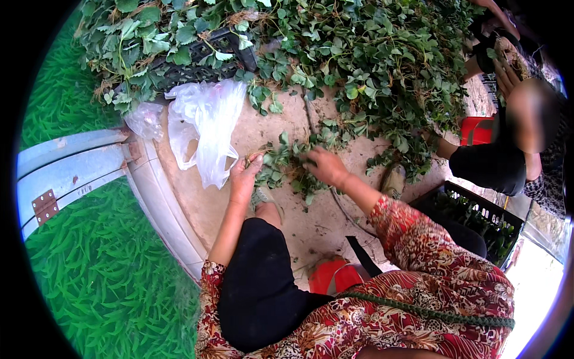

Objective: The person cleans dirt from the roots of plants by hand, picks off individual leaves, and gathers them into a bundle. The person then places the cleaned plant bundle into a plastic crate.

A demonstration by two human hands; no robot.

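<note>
Over the concrete floor, my left hand (245,172) pinches the stem end of a leafy strawberry plant (277,160). Its leaves spread to the right, between my two hands. My right hand (326,167) has its fingers curled in at the right side of those leaves, closed on part of the plant; the fingertips are partly hidden. More loose strawberry plants (394,143) lie on the floor just beyond my right hand. A crumpled clear plastic bag (206,128) lies beyond my left hand.
A big heap of strawberry plants (359,54) fills the far side, partly over a black crate (239,51). Another black crate (508,224) stands at right. A seated person (490,167) works there beside a red stool (476,130). A metal frame (78,167) edges green-patterned ground at left.
</note>
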